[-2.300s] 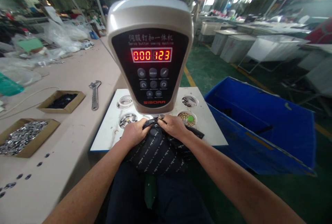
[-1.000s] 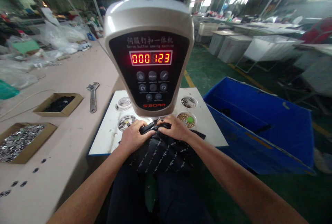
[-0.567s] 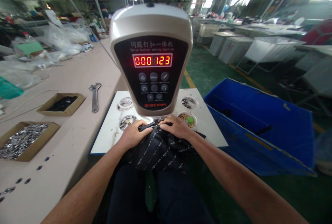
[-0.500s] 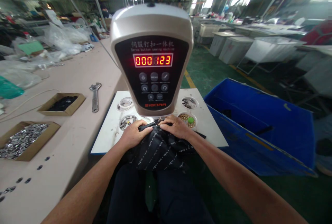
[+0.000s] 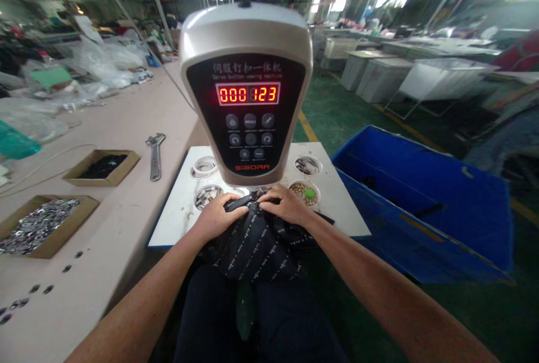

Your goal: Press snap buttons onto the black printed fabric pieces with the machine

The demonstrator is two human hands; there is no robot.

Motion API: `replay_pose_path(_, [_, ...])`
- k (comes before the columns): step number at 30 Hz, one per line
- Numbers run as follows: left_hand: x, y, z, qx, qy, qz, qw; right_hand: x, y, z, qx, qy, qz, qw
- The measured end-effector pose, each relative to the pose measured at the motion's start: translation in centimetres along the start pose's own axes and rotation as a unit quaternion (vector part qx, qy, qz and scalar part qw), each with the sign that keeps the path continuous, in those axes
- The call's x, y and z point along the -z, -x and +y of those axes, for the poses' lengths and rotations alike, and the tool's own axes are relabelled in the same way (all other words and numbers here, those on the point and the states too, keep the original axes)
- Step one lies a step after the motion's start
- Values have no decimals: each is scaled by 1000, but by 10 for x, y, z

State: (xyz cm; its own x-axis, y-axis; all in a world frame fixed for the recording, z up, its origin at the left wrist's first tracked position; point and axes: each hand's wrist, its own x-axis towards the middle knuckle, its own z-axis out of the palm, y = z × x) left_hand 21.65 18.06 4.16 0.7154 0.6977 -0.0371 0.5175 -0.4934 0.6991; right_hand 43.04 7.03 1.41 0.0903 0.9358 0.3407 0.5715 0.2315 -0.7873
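Black fabric with white lettering (image 5: 256, 245) hangs from the front of a button sewing machine (image 5: 248, 37) and spreads over my lap. On its left side my left hand (image 5: 219, 216) is closed on the fabric's edge, thumb on top. My right hand (image 5: 283, 204) pinches the same edge a little to the right. Between the two hands the edge sits right under the machine's head, by a small dark metal part (image 5: 254, 193). What lies beneath the fabric there is hidden. The machine's display (image 5: 248, 93) glows red with 000 123.
The white machine table (image 5: 177, 206) has round cups of small metal parts. Left, a bench (image 5: 126, 206) carries an adjustable wrench (image 5: 155, 156), a box of silver fasteners (image 5: 42, 223), a box of black pieces (image 5: 101, 168) and loose snaps. A blue bin (image 5: 455, 183) stands right.
Both hands keep their hold on the fabric with hardly any shift. The fabric between them lies slightly flatter and its lower part has spread a little. The display reads the same.
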Motion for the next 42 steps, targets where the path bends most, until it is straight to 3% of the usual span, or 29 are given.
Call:
replay_pose_path(7, [-8,0,12,57,-60,39,996,-5,0,6,7,14,20,1000])
replay_pose_path(20, [0,-13,3,76,87,-88,989,-5,4,4,13,35,20,999])
replay_pose_path(28, [0,-17,0,99,155,-106,977,-3,2,6,-4,29,18,999])
replay_pose_path(35, [-1,-17,-1,116,154,-104,976,-8,4,6,-26,40,63,997])
replay_pose_path(42, [7,-17,6,110,142,-91,980,-1,-2,3,-37,25,27,999])
